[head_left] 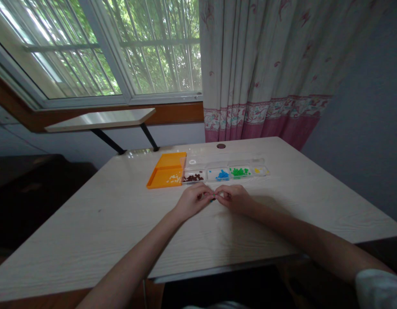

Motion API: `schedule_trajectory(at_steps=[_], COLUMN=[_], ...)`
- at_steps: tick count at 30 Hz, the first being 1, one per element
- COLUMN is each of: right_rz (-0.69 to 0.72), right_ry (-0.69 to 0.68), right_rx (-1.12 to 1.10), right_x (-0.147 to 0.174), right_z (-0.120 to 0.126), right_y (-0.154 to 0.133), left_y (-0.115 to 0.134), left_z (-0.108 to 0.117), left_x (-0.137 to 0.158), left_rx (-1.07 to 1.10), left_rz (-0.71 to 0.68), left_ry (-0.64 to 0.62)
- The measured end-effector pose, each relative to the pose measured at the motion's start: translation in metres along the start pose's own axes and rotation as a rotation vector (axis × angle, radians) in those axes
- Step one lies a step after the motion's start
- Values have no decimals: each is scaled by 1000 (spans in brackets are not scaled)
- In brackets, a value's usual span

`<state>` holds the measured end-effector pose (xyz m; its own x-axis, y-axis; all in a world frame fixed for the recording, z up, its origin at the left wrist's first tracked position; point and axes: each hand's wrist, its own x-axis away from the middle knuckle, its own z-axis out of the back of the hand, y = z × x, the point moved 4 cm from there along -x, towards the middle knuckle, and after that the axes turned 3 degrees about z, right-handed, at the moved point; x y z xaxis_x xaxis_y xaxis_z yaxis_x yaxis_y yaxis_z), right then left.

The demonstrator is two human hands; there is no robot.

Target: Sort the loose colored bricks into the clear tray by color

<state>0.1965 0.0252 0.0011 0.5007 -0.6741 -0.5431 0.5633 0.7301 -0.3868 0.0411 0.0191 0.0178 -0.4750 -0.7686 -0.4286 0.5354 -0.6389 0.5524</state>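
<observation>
My left hand (193, 199) and my right hand (233, 198) meet fingertip to fingertip just above the table, both pinched closed. Between them is a tiny piece (213, 200) with dark and blue parts, mostly covered by the fingers. Just beyond the hands lies a clear compartment box (214, 165) with its lid open. It holds small brown pieces (193, 177), blue pieces (222, 174), green pieces (240, 172) and a few yellow pieces (257, 171), each colour in its own compartment. Left of it, an open orange case (168, 161) holds white pieces (174, 178).
The pale wooden table (121, 231) has a round dark cable hole (221, 146) at its back edge. A small raised shelf (102, 119) on black brackets stands at the back left. Behind are a barred window and a patterned curtain (237, 86).
</observation>
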Motion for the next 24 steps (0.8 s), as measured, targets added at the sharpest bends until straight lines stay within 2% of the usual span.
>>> schedule_trajectory(at_steps=[24], right_rz=[31], right_ry=[-7], right_rx=[61], right_x=[0], right_z=[2], right_y=[-2], left_y=[0], left_z=[0], left_x=[0], left_rx=[7], left_rz=[-22], left_ry=[12])
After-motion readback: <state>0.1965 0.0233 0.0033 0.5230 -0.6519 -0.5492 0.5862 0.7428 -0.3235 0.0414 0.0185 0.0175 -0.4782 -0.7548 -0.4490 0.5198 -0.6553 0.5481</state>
